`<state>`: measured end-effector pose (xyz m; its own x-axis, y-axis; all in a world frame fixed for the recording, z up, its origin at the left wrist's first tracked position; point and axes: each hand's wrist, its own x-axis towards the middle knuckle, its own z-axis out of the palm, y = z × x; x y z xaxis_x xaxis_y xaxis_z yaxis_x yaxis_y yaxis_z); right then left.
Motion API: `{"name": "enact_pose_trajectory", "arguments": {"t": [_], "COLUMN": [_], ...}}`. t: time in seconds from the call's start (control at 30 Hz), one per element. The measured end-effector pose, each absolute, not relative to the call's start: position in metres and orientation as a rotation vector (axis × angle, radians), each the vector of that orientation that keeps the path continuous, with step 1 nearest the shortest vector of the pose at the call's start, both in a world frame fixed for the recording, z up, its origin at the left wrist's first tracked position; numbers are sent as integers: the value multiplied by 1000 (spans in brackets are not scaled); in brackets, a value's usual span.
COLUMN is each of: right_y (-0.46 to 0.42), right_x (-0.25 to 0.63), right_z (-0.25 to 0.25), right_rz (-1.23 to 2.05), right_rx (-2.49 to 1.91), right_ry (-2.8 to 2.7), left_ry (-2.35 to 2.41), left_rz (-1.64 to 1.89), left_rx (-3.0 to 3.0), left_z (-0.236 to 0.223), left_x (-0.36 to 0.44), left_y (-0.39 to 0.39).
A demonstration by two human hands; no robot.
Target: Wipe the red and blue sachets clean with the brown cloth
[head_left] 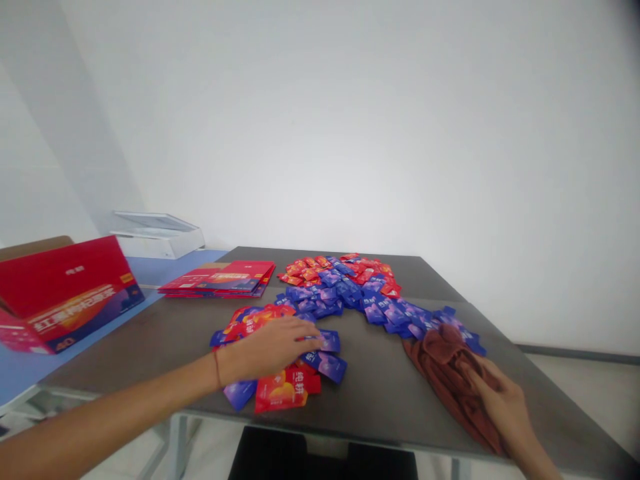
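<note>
My left hand (265, 347), with a red cord on its wrist, lies over a loose group of red and blue sachets (325, 367), its fingertips reaching a blue one. I cannot tell whether it grips anything. A long heap of sachets (340, 290) runs across the grey tabletop (380, 420), red at the far end and blue nearer. My right hand (500, 400) is at the near right, its fingers closed on a crumpled brown cloth (445, 367). The cloth covers the heap's near right end.
A flat stack of red printed cartons (217, 280) lies at the table's far left. Left of it, a red printed box (65, 293) stands on a blue table (145, 273). A white flatbed device (157, 237) sits behind them. The grey table's near edge runs below my hands.
</note>
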<state>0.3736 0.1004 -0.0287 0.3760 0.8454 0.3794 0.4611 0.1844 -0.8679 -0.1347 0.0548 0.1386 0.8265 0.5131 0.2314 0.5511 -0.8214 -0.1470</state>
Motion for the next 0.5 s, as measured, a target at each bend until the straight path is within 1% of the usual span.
{"name": "enact_pose_trajectory", "arguments": {"t": [0.13,0.23,0.33,0.5], "right_y": [101,102,102,97], "right_x": [371,369,365,355], "right_z": [-27,-26,-23,-15], "right_rz": [432,461,469,455], "right_rx": [-1430,-1387,-1351,-1291], "right_ry": [-1248,-1258,-1273,-1304], "left_ry": [-435,-269,-305,-552], "left_rz": [-347,-410,-422,-510], "left_rx": [-2745,-2819,-3033,-3344], "left_z": [99,75,57,34], "left_x": [-67,-30,-5,24], "left_y": [12,4,20,59]}}
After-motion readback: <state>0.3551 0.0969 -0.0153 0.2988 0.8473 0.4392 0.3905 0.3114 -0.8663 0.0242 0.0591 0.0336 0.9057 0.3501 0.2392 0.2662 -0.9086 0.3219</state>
